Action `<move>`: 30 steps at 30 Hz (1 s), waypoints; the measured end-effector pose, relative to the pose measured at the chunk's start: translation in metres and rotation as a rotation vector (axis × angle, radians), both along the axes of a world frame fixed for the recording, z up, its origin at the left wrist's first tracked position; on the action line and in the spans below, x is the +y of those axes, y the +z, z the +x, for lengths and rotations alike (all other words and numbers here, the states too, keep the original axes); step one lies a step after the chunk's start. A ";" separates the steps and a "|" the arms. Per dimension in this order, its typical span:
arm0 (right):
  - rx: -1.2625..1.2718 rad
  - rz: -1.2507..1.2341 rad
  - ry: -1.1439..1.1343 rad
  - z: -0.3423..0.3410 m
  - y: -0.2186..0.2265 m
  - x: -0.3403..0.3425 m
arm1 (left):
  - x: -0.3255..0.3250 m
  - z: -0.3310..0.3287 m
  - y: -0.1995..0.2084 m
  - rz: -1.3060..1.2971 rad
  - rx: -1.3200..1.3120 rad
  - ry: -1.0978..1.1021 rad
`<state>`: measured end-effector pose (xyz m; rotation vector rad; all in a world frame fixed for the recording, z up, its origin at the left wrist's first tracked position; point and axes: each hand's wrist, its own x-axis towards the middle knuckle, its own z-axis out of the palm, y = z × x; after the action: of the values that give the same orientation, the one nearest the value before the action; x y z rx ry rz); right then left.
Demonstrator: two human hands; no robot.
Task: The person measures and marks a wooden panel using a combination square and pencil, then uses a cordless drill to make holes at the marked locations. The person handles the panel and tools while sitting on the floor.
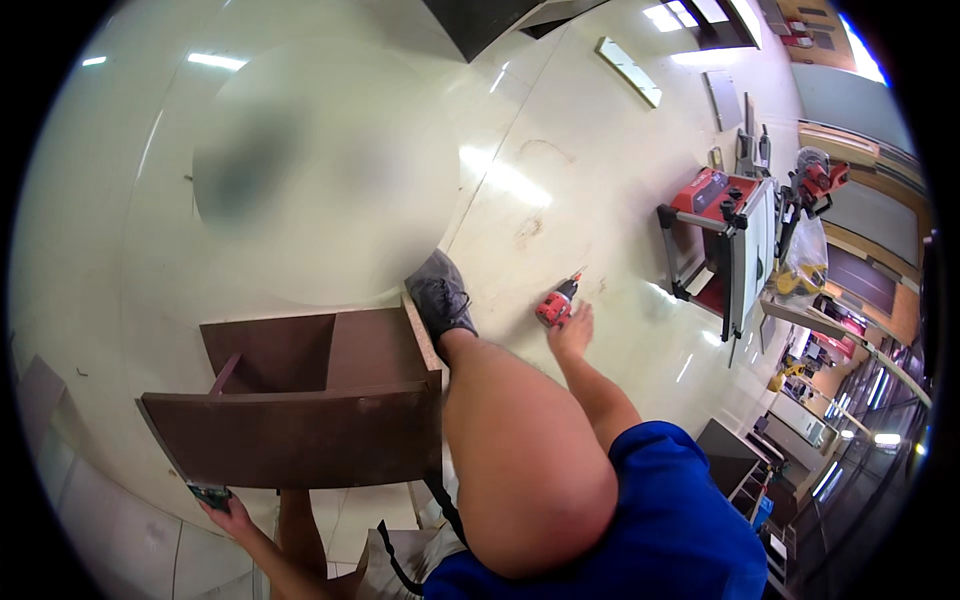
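A broad, glossy, pale tiled floor (610, 230) fills most of the workroom, catching white reflections of light, while a hazy round patch blurs its far left portion. On the right, the room runs off into crowded shelving, wooden panels and bright ceiling strips, bent by the lens.

Near left, an open-sided brown wooden box (290, 435) with an inner divider sits on the floor, just beside the person's bare leg (520, 460) and blue shorts (670, 510). A red-and-grey machine (755, 230) stands on a metal frame at right, well apart from the box; past it are a red power saw (822, 180) and a clear plastic bag (805, 245) with yellow contents. A dark furniture piece (480, 25) stands at the far edge, and a pale board (629, 72) lies flat at far right.

A grey laced shoe (440, 297) rests against the box's right end. To its right, the right hand (572, 333) reaches down to a red-and-black drill (554, 306) at the floor; whether its fingers close around the handle cannot be told. At near left, the left hand's (230, 515) fingers grip a small dark-green object (210, 494) beside the box's lower edge.
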<state>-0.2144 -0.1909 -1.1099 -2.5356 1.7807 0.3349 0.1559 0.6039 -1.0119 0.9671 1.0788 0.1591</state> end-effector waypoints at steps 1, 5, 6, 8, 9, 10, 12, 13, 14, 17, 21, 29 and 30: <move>0.008 -0.007 -0.042 0.025 -0.008 0.006 | -0.020 0.000 0.033 0.188 0.008 -0.110; -0.166 0.565 -0.087 0.010 -0.005 0.004 | 0.017 -0.002 0.016 0.548 0.037 -0.678; 0.017 0.495 -0.299 -0.002 -0.012 -0.012 | -0.026 0.012 0.008 -0.049 -0.047 -0.071; -0.097 0.490 -0.280 -0.006 -0.024 -0.010 | -0.051 0.019 0.029 -0.014 -0.075 -0.120; -0.044 0.519 -0.257 -0.002 -0.032 -0.012 | -0.048 0.020 0.039 -0.004 -0.082 -0.124; 0.015 0.535 -0.239 -0.002 -0.036 -0.014 | -0.044 0.017 0.041 -0.004 -0.080 -0.132; 0.126 0.542 -0.222 -0.003 -0.043 -0.021 | -0.045 0.020 0.039 0.024 -0.048 -0.082; 0.185 0.540 -0.220 -0.004 -0.043 -0.022 | -0.045 0.018 0.038 0.033 -0.026 -0.064; 0.244 0.535 -0.223 -0.006 -0.043 -0.023 | -0.045 0.016 0.039 0.060 -0.017 -0.042; 0.140 0.540 -0.165 0.006 -0.026 -0.019 | -0.054 0.018 0.037 0.099 0.010 -0.021; -0.074 0.571 -0.081 0.049 -0.004 -0.006 | -0.051 0.015 0.043 0.068 -0.005 -0.035; -0.217 0.430 0.201 0.114 -0.024 0.001 | -0.038 0.016 0.036 0.028 -0.040 -0.074; -0.254 0.421 0.212 0.128 -0.025 0.002 | -0.039 0.018 0.035 0.042 -0.040 -0.076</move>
<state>-0.0859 -0.1886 -1.1348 -2.3383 1.2076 0.3329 0.1736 0.5650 -0.9771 1.0367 1.0036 0.1387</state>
